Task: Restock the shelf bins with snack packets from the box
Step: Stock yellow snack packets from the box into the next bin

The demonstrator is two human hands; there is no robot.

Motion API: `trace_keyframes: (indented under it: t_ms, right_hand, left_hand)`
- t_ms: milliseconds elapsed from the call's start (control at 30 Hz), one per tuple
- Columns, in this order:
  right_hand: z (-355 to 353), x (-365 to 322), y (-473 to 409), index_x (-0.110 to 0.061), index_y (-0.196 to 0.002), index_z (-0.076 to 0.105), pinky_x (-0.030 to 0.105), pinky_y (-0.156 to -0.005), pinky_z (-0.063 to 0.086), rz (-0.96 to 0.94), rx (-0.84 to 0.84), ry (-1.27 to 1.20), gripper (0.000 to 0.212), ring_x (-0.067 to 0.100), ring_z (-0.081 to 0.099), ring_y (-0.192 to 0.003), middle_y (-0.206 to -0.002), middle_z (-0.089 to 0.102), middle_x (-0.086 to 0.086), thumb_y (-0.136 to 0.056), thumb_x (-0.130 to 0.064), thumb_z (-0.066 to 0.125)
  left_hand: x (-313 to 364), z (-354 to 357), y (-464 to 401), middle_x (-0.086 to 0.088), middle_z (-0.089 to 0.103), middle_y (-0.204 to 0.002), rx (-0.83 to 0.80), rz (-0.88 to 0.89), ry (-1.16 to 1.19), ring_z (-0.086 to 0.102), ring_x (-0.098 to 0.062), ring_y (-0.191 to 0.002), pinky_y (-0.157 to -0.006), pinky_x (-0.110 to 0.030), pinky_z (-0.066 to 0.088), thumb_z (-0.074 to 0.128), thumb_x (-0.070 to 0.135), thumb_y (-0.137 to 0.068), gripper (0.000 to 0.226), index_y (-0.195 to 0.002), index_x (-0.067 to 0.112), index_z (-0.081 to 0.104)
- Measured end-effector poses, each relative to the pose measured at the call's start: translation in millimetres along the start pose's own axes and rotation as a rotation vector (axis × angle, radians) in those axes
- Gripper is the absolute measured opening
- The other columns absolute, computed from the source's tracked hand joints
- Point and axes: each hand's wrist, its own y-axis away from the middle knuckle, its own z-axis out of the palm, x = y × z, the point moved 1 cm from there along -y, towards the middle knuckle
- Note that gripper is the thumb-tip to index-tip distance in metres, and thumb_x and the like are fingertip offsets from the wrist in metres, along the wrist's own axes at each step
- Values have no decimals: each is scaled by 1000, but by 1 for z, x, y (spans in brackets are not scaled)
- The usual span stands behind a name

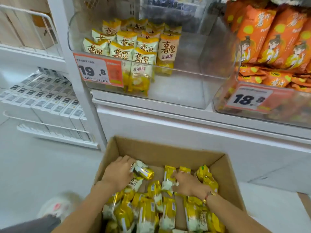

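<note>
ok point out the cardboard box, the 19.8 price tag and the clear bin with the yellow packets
cardboard box (168,153): head view, bare inner face of its far wall
19.8 price tag (94,71): head view, on the printed digits
clear bin (188,84): head view, its empty front right part

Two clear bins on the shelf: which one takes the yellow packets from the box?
The left bin, tagged 19.8. It holds the same yellow-and-white packets and has bare space on its right; the right bin, tagged 18.8, holds orange packets.
</note>
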Motion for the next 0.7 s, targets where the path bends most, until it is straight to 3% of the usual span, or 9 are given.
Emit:
trace_keyframes:
  t_ms: [133, 233, 333, 467, 633, 700]
  right_hand:
    - [39, -5, -21, -13, -137, 38, 34, -86, 42, 26, 138, -196, 43, 29, 47, -125, -134, 46, 11, -99, -31, 45]
    - [44, -24, -41, -13, -141, 35, 36, -93, 43, 15, 246, -326, 45, 28, 47, -124, -136, 46, 11, -101, -31, 43]
    - [48, -48, -65, -20, -145, 32, 39, -95, 44, -54, 285, -363, 47, 30, 50, -121, -131, 52, 11, -101, -31, 41]
    - [55, -64, -90, -14, -150, 22, 40, -98, 39, 10, 187, -279, 56, 35, 45, -128, -139, 46, 16, -102, -40, 33]
    - [53, -58, -100, -9, -124, 54, 37, -105, 36, 83, 101, -360, 45, 29, 39, -129, -135, 48, 13, -97, -44, 47]
    - [54, -54, -97, -7, -118, 53, 34, -99, 41, 72, 100, -395, 42, 28, 42, -125, -129, 50, 12, -94, -41, 54]
  left_hand:
    - [-3, 51, 19, -5, 0, -162, -132, -106, -84, 2, -26, -149, -117, -38, 17, 41, 30, -99, 63, -154, 25, 11]
    - [7, 57, 10, -7, -12, -161, -114, -214, -65, -5, -28, -149, -118, -37, 14, 34, 36, -102, 65, -154, 25, -3]
    - [12, 58, -5, -10, -6, -161, -91, -293, -78, 4, -27, -149, -116, -35, 19, 33, 34, -103, 67, -154, 17, -6]
    - [9, 66, -16, -12, 18, -154, -46, -344, -139, 31, -25, -136, -106, -33, 33, 43, 30, -100, 71, -153, 10, -1]
    - [7, 73, -21, -9, 23, -144, -15, -347, -129, 34, -25, -127, -98, -31, 42, 52, 24, -97, 72, -152, 12, 8]
    - [6, 71, -21, -10, 26, -145, -54, -391, -40, 40, -28, -124, -94, -35, 43, 52, 21, -96, 64, -149, 19, 16]
